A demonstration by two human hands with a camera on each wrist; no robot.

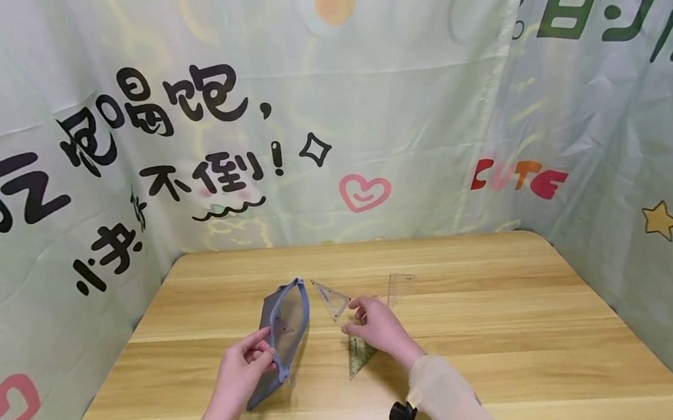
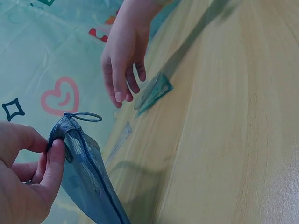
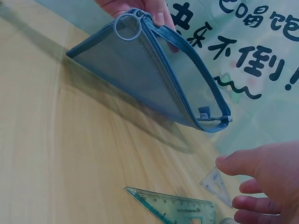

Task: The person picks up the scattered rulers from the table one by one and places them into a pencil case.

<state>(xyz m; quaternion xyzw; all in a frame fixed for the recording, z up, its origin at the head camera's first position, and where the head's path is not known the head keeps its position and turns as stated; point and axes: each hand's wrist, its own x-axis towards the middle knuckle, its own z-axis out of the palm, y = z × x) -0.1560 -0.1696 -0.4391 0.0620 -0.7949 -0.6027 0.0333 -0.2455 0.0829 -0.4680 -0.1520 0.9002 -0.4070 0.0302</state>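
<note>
A blue-grey zip pouch [image 3: 126,79] stands tilted on the table, its zipper undone and its mouth gaping. My left hand [image 1: 245,370] pinches the pouch's edge between thumb and fingers, near the zip end with the ring pull [image 3: 127,27]. Over the table to the right, my right hand [image 1: 379,325] hangs with loosely bent fingers and nothing between them. Partly covered by it in the head view is a greenish set square [image 1: 359,357]. A small clear set square [image 1: 332,301] lies between the pouch and my right fingertips.
Farther right on the wooden table [image 1: 509,329] lies another clear measuring piece [image 1: 402,285]. Printed cloth [image 1: 313,103] hangs behind the table and on both sides. A black device [image 1: 403,415] sits at my right wrist.
</note>
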